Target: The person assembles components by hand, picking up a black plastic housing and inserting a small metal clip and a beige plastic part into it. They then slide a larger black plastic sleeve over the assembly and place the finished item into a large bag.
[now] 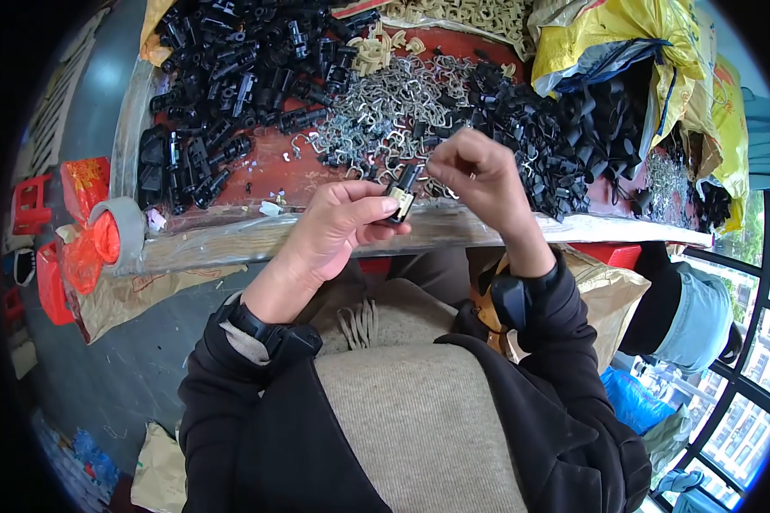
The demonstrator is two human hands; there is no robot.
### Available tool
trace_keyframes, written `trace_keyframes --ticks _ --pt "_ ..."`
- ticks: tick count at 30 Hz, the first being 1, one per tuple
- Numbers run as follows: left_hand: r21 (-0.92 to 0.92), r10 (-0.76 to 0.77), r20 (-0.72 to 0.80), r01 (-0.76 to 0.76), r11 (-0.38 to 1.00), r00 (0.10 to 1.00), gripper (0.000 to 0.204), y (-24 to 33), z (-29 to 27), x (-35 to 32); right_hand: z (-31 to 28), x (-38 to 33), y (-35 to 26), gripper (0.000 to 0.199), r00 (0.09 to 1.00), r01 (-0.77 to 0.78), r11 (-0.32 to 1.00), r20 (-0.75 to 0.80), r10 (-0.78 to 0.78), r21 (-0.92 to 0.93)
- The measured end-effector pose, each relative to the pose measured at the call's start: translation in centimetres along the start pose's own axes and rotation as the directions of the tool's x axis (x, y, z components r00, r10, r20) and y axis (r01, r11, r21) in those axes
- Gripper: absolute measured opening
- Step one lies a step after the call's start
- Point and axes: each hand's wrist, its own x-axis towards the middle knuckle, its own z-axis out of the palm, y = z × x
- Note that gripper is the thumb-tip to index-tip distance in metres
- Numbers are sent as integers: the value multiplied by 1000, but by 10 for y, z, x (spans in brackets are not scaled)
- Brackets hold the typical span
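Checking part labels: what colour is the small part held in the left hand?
Black with a beige insert, pinched by the left hand; head view.

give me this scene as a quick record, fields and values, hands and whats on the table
left hand: pinches a small black plastic part with a beige piece on it
right hand: raised beside the part, fingertips pinched; what they hold is too small to tell
table: red top, plastic-wrapped front edge
centre: pile of metal wire clips
left and right: heaps of black plastic parts
far edge: beige pieces
table's left end: tape roll
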Motion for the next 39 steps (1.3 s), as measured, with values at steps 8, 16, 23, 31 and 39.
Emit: trace_keyframes --ticks 8,16,23,31,39 --pt "1 72 -24 -72 997 997 22 3 -14 0 -11 43 36 13 896 423 481 273 -351 -768" --pt "-54 147 -106 -154 987 983 21 5 -3 -2 -2 23 21 11 980 83 985 -169 -108 -150" --pt "-79 188 -12 -189 979 982 19 8 17 -2 13 -2 -31 9 957 -146 667 -66 282 730" --pt "-47 147 4 -146 988 989 18 -1 24 -2 23 -16 -22 22 889 178 983 -421 -179 -42" --pt "-96 37 99 -28 995 994 17 -13 19 6 25 -37 -22 26 821 292 904 -403 -404 -312"
